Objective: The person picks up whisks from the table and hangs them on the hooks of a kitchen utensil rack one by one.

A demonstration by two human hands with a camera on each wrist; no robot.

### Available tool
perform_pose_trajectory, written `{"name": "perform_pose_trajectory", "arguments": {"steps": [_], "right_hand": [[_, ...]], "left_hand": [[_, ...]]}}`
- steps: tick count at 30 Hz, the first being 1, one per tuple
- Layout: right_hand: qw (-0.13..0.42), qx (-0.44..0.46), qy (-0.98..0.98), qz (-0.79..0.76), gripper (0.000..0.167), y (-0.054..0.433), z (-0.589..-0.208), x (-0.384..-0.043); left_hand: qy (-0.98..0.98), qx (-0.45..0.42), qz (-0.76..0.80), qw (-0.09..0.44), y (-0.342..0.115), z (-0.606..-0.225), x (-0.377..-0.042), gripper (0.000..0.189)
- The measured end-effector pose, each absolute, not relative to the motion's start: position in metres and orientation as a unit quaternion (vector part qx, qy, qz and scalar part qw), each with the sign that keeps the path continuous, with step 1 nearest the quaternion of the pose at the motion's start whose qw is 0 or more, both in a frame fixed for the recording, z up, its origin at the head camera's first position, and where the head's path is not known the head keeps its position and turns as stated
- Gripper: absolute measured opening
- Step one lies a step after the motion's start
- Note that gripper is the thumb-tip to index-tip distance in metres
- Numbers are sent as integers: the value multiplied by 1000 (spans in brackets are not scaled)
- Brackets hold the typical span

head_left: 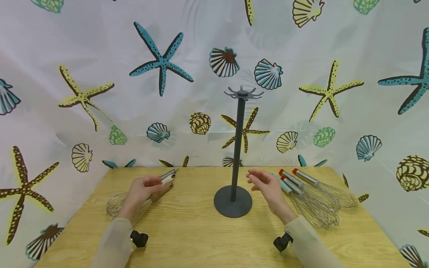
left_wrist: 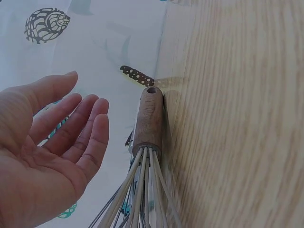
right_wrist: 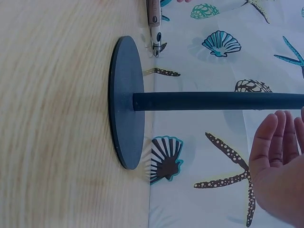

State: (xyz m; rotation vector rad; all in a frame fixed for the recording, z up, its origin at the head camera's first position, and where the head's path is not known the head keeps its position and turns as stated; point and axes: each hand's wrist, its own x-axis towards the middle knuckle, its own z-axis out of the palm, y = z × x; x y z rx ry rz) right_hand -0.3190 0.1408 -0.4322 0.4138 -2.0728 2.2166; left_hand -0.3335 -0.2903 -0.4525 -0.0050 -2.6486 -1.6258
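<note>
A dark grey stand (head_left: 238, 149) rises from a round base (head_left: 222, 204), with several hooks (head_left: 242, 93) fanning out at its top. Over the whisks on the left, my left hand (head_left: 142, 191) hovers with loosely bent fingers and holds nothing. Nearest to it is a whisk with a wooden handle (left_wrist: 151, 118); a white handle (head_left: 168, 179) and a grey one (head_left: 169, 173) lie beside it, partly covered by the hand. My right hand (head_left: 268, 188), empty and relaxed, is just right of the pole (right_wrist: 204, 101). In the right wrist view its fingertips appear close to the pole.
To the right lie three whisks with red-tipped metal handles (head_left: 306, 176) and one with a pale teal handle (head_left: 284, 185), their wire loops (head_left: 318, 210) overlapping. A cloth (head_left: 187, 149) printed with shells and starfish hangs behind the wooden table (head_left: 187, 238).
</note>
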Motion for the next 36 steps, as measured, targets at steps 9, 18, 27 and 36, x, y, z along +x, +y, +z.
{"name": "perform_pose_trajectory", "arguments": {"steps": [9, 18, 27, 36], "right_hand": [[48, 128, -662, 737, 33, 140, -423, -322], [69, 153, -653, 738, 28, 141, -396, -328], [101, 173, -646, 736, 23, 139, -363, -328], [136, 190, -620, 749, 25, 142, -337, -333]], "left_hand": [[-860, 13, -510, 6, -291, -457, -337, 46], [-870, -4, -492, 15, -297, -460, -335, 41], [-870, 6, -493, 15, -299, -464, -335, 39], [-884, 40, -465, 3, -301, -465, -332, 38]]}}
